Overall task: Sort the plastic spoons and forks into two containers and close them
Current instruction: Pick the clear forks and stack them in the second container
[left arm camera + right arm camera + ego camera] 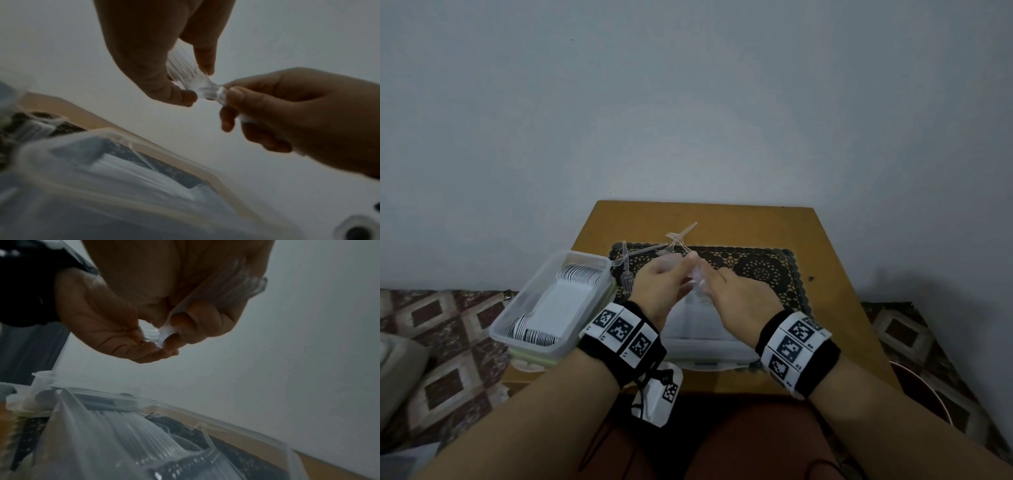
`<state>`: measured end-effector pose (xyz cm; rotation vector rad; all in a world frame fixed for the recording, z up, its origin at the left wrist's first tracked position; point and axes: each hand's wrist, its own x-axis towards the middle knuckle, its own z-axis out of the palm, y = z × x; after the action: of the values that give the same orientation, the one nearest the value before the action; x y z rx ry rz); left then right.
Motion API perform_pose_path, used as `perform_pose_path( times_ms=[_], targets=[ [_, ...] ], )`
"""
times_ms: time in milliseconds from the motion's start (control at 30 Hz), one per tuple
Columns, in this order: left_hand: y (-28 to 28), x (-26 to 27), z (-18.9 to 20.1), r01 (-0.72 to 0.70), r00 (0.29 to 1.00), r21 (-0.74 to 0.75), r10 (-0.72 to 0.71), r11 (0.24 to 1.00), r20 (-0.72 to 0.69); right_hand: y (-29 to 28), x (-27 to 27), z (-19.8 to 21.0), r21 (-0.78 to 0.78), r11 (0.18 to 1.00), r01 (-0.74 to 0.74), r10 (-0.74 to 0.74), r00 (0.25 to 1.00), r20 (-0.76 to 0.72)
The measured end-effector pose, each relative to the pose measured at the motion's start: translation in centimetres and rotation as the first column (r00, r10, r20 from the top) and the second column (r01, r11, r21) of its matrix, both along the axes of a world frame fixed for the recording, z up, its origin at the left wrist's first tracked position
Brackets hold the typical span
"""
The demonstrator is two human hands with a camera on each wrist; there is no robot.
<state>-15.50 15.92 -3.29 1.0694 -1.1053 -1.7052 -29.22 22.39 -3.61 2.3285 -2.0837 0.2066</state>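
Above the middle clear container my two hands meet on one nested stack of clear plastic cutlery. My left hand pinches one end between thumb and fingers. My right hand grips the other end with curled fingers. Whether the stack is forks or spoons I cannot tell. The middle container holds more clear cutlery. A second open container at the left holds rows of white spoons. Loose clear forks lie on the black lace mat.
The small wooden table stands against a plain wall, its edges close on all sides. A greenish lid lies under the left container. Patterned fabric surrounds the table.
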Motion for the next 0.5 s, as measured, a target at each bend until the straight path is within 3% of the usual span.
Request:
perform_pose_path(
  times_ms=[67,100,167,233,367,500],
  targets=[
    [-0.5,0.8,-1.1,-0.049,0.976,-0.104,0.070,0.993,0.206,0.3,-0.7,0.0,0.033,0.999,-0.022,0.022,1.000,0.005],
    [-0.7,1.3,-1.6,-0.021,0.923,-0.232,0.108,0.973,0.370,0.5,-1.1,-0.1,0.060,0.998,-0.032,0.030,0.999,0.029],
    [-0.9,2.3,-2.3,0.159,0.766,-0.457,0.183,0.875,0.617,0.8,-1.9,-0.5,0.135,0.989,-0.062,0.050,0.995,0.089],
    [-1.3,3.6,-2.9,0.361,0.646,-0.530,0.204,0.767,0.735,0.9,-2.4,-0.9,0.253,0.963,-0.094,0.065,0.991,0.121],
    [-1.2,5.4,-3.8,0.701,0.389,-0.262,-0.048,0.664,0.920,0.7,-2.5,-2.4,0.386,0.910,-0.149,0.067,0.974,0.218],
    [-0.7,5.4,-4.7,0.783,0.171,-0.050,-0.137,0.621,0.976,0.2,-2.2,-3.8,0.418,0.896,-0.152,0.014,0.949,0.316]
  ],
)
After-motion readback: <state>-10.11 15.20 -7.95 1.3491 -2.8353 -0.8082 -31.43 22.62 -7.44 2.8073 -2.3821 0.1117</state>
